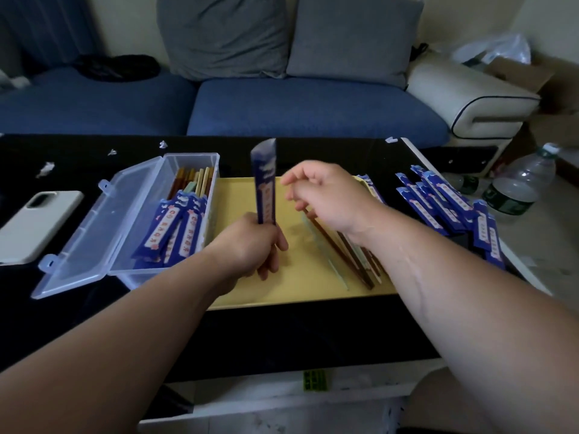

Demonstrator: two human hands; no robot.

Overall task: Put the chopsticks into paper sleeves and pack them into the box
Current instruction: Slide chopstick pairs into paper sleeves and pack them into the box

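My left hand [250,245] grips a blue paper sleeve [264,180] by its lower end and holds it upright over the yellow tray [238,198]; dark chopstick ends stick out below my fingers. My right hand [329,195] hovers just right of the sleeve with loosely curled fingers, holding nothing. Under my right wrist, several loose chopsticks [354,255] lie on the tray. At the left, the clear plastic box [188,158] stands with its lid [91,233] folded open, and it contains several sleeved chopsticks [175,233]. Empty blue sleeves [445,202] are piled at the right.
A white phone [37,223] lies on the black table at the far left. Small white paper scraps [45,169] dot the table's back edge. A plastic water bottle [520,186] stands on the floor to the right. A blue sofa runs behind the table.
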